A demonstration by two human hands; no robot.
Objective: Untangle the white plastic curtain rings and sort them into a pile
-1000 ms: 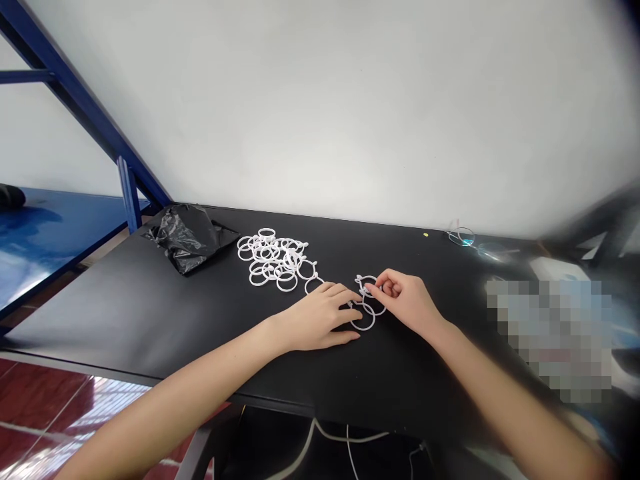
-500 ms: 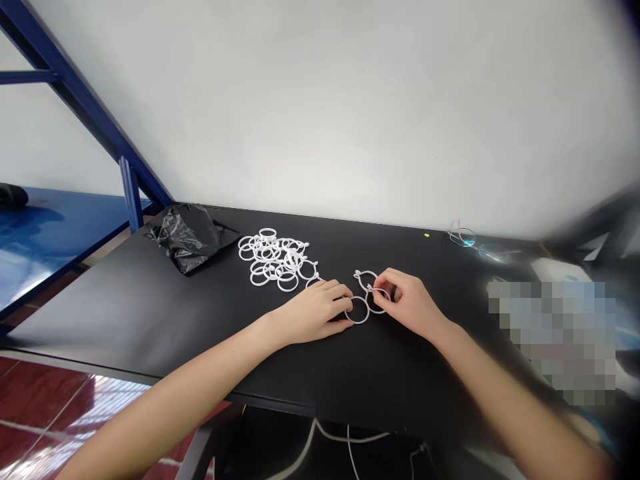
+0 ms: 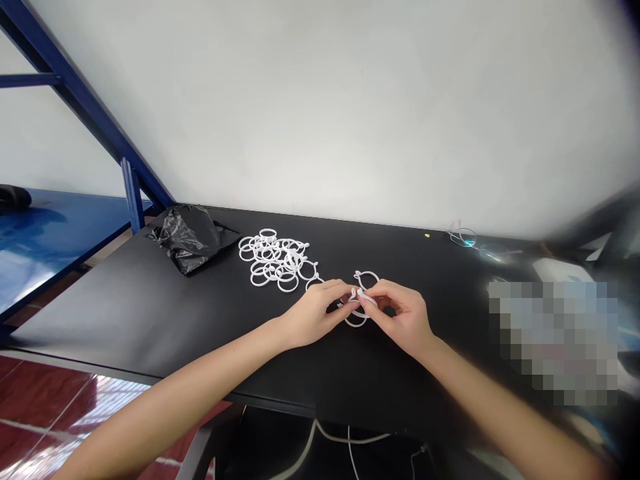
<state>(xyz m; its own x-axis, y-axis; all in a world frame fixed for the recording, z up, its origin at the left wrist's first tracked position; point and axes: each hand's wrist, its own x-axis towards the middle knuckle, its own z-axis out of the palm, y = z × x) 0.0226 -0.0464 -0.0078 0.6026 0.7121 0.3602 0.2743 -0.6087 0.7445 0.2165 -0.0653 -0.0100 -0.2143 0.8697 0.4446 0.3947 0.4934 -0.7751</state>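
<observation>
Slim, white ring [image 3: 369,300] over black table [image 3: 380,380]; left hand [image 3: 315,313] and right hand [image 3: 406,315] pinch it, fingertips [image 3: 349,309] covering part. Another ring [image 3: 355,325] lies beneath; ring pile [image 3: 269,280] leftward, black bag [image 3: 193,237] beyond.

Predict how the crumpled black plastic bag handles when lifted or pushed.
The bag should flop, judging by its wrinkles. It's probably light, looking thin, though any contents are hidden. Pushed, it may slide on the smooth black table.

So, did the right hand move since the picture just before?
Yes, the right hand has shifted slightly left, farther from the yellow speck and closer to the left hand.
</observation>
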